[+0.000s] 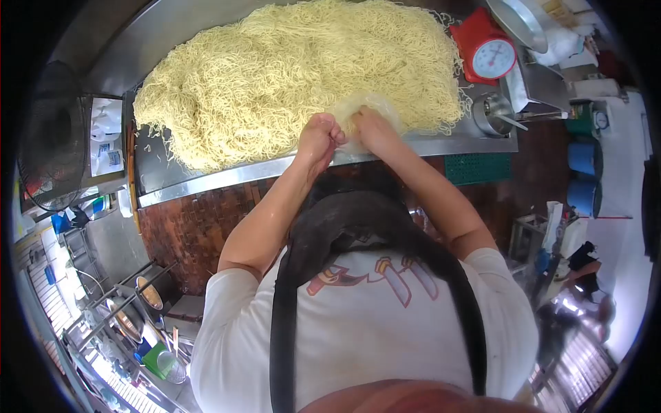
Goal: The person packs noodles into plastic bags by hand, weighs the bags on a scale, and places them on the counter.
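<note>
the left hand (pixel 321 140) is clenching, contents unclear, while the right hand (pixel 375 131) is grasping a plastic bag (pixel 380 103), likely steadying it beside noodles (pixel 296 69) lying just beyond both.

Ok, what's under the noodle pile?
A metal table shows around the edges of the noodles; whatever lies directly beneath them is covered and can't be seen.

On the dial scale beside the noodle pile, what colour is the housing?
The scale's housing is red; the head view shows it best.
</note>
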Demonstrator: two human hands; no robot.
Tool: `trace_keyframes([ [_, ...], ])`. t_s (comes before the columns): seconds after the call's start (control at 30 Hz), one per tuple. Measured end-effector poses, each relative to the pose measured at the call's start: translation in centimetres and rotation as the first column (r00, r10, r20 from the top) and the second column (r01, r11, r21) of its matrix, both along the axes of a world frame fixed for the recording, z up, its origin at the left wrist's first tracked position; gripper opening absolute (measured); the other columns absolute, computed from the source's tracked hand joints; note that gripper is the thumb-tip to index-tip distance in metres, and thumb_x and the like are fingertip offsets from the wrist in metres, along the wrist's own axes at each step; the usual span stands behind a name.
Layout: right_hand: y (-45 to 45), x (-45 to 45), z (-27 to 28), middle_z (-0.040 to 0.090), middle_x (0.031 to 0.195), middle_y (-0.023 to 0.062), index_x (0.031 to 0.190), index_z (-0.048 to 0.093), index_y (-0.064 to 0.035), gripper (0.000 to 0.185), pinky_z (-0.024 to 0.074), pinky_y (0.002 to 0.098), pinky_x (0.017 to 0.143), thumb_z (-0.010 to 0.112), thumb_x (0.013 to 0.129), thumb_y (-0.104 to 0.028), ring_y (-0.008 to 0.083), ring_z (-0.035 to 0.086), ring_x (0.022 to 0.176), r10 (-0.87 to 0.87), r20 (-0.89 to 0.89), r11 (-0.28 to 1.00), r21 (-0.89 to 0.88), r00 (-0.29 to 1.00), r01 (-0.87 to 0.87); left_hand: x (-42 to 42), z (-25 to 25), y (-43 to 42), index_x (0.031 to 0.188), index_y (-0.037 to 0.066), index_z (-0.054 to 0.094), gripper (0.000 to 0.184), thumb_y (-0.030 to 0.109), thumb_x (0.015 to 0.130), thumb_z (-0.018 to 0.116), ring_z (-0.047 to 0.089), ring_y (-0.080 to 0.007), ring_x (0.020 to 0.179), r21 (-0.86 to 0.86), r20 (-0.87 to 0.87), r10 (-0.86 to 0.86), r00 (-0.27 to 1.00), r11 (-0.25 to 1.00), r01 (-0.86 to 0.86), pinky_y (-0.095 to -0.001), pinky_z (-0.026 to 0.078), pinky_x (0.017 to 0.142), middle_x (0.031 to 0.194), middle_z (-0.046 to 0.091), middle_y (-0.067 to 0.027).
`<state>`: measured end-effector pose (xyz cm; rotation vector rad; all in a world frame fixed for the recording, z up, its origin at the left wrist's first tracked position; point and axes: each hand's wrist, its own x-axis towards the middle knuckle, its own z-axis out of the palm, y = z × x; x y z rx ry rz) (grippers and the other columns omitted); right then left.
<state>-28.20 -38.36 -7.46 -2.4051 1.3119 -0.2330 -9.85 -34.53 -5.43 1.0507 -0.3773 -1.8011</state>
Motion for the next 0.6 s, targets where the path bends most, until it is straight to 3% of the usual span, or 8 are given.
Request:
trace_keyframes([
  [0.13, -0.7, -0.6, 0.0, 0.070, 0.096, 0.0204, 0.101, 0.067, -0.0036, 0.022, 0.0524, 0.0492, 0.082, 0.061, 0.087, -0.020, 0.0388, 0.068, 0.090, -0.111, -0.229, 0.967, 0.200, 0.967, 0.158, -0.2, -0.8, 0.1, 0.096, 0.006, 0.050, 0.015, 0.019, 0.101, 0.055, 0.052, -0.0183, 0.066, -0.004, 0.189, -0.128, 0.974, 0.991, 0.131, -0.0324, 0.049, 0.068, 0.073, 0.054, -0.0034],
  [0.17, -0.8, -0.8, 0.8, 0.070, 0.095, 0.0200, 0.099, 0.067, -0.0036, 0.021, 0.0523, 0.0495, 0.081, 0.062, 0.087, -0.020, 0.0390, 0.068, 0.089, -0.119, -0.277, 0.954, 0.235, 0.954, 0.187, -0.2, -0.4, 0.4, 0.097, 0.006, 0.051, 0.015, 0.020, 0.100, 0.056, 0.053, -0.0171, 0.065, -0.075, 0.459, -0.158, 0.874, 0.974, 0.215, -0.0318, 0.048, 0.067, 0.074, 0.055, -0.0031],
  [0.23, -0.6, -1.3, 3.8, 0.070, 0.096, 0.0200, 0.101, 0.065, -0.0029, 0.022, 0.0521, 0.0488, 0.080, 0.063, 0.088, -0.021, 0.0390, 0.067, 0.089, -0.157, -0.097, 0.962, 0.211, 0.983, 0.175, 0.1, 1.3, 0.9, 0.099, 0.006, 0.054, 0.018, 0.023, 0.099, 0.059, 0.054, -0.0145, 0.064, -0.136, 0.870, -0.088, 0.485, 0.903, 0.408, -0.0307, 0.048, 0.064, 0.075, 0.058, -0.0027],
  [0.33, 0.4, -2.0, 6.9, 0.069, 0.096, 0.0189, 0.104, 0.062, -0.0024, 0.021, 0.0523, 0.0444, 0.080, 0.063, 0.091, -0.019, 0.0361, 0.067, 0.087, -0.175, 0.218, 0.974, 0.179, 0.960, 0.137, 1.1, 2.6, 0.5, 0.104, 0.006, 0.058, 0.018, 0.023, 0.099, 0.061, 0.054, -0.0107, 0.062, -0.021, 0.865, -0.200, 0.461, 0.902, 0.431, -0.0291, 0.045, 0.057, 0.074, 0.061, -0.0036],
  [0.43, 1.5, -1.7, 9.3, 0.066, 0.094, 0.0147, 0.106, 0.059, -0.0027, 0.016, 0.0521, 0.0374, 0.079, 0.060, 0.095, -0.014, 0.0280, 0.066, 0.085, -0.221, 0.498, 0.973, 0.171, 0.838, 0.155, 1.0, -0.4, 0.1, 0.103, 0.007, 0.060, 0.014, 0.020, 0.098, 0.060, 0.052, -0.0092, 0.057, -0.236, 0.783, 0.035, 0.620, 0.940, 0.246, -0.0269, 0.043, 0.053, 0.069, 0.058, -0.0015],
  [0.47, 1.6, -1.4, 10.0, 0.065, 0.093, 0.0128, 0.107, 0.058, -0.0029, 0.014, 0.0519, 0.0350, 0.078, 0.058, 0.097, -0.013, 0.0246, 0.065, 0.084, -0.239, 0.577, 0.970, 0.180, 0.781, 0.164, 0.7, 3.1, 0.3, 0.113, 0.007, 0.060, 0.018, 0.016, 0.098, 0.060, 0.051, -0.0090, 0.056, -0.144, 0.746, -0.066, 0.663, 0.955, 0.258, -0.0257, 0.042, 0.051, 0.069, 0.058, -0.0012],
  [0.57, 0.9, -0.2, 12.5, 0.062, 0.090, 0.0070, 0.108, 0.056, -0.0043, 0.010, 0.0508, 0.0297, 0.077, 0.055, 0.100, -0.010, 0.0167, 0.063, 0.083, -0.197, 0.817, 0.977, 0.115, 0.541, 0.181, 0.5, 6.5, 0.6, 0.122, 0.007, 0.059, 0.027, 0.017, 0.097, 0.061, 0.051, -0.0086, 0.055, -0.267, 0.701, -0.053, 0.712, 0.905, 0.331, -0.0260, 0.043, 0.050, 0.069, 0.058, -0.0010],
  [0.6, 0.5, 0.1, 13.4, 0.062, 0.090, 0.0060, 0.109, 0.056, -0.0045, 0.011, 0.0510, 0.0295, 0.076, 0.055, 0.100, -0.010, 0.0160, 0.063, 0.083, -0.221, 0.821, 0.974, 0.161, 0.526, 0.159, 0.4, 6.5, 0.5, 0.123, 0.007, 0.058, 0.029, 0.019, 0.096, 0.062, 0.052, -0.0103, 0.055, -0.275, 0.673, -0.073, 0.736, 0.899, 0.341, -0.0279, 0.043, 0.051, 0.069, 0.059, -0.0029],
])
